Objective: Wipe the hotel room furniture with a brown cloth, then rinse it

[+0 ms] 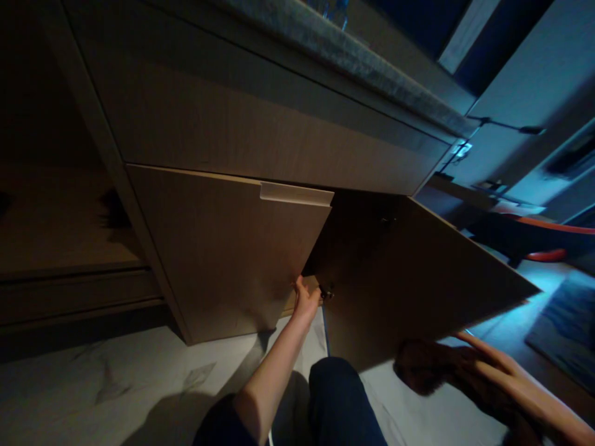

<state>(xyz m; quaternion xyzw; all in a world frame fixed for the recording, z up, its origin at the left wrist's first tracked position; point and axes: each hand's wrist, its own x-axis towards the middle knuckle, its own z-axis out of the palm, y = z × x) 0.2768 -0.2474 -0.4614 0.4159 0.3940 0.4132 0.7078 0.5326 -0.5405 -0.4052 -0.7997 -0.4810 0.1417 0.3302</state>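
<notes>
My left hand [307,302] is at the free edge of the left cabinet door [223,248], low down, with its fingers curled against that edge. This wooden door stands slightly ajar and has a pale metal pull [296,194] on its top edge. The right cabinet door [418,279] is swung wide open, its inner face and hinge [326,292] showing. My right hand [493,362] reaches toward the right door's lower edge, fingers stretched out. Below it is a blurred dark brown shape [427,368] I cannot identify. The cabinet's inside is dark.
A drawer front [260,124] and stone countertop [353,59] run above the doors. Open shelving [69,229] stands at the left. My knee [344,396] is over the pale marble floor [116,384]. A red-edged chair [548,255] and a rug [564,328] lie to the right.
</notes>
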